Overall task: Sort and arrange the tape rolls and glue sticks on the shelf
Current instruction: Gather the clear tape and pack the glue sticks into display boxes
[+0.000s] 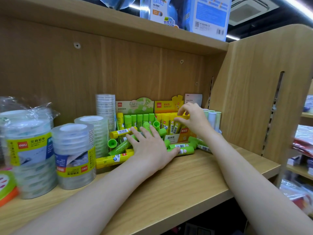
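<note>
Green and yellow glue sticks lie in a loose heap (118,146) on the wooden shelf (194,180). My left hand (150,146) rests flat on that heap with fingers spread. Behind it stand a green display box (135,106) with upright green sticks and a yellow display box (167,106) with upright yellow sticks. My right hand (193,119) pinches a yellow glue stick (183,117) over the yellow box. Stacks of clear tape rolls (74,155) stand to the left, one stack (27,150) in a plastic wrapper.
Pale pastel glue sticks (213,119) stand in a box at the far right by the shelf's side panel (254,99). A blue globe box (186,12) sits on the shelf above. An orange and green roll (6,189) lies at the left edge.
</note>
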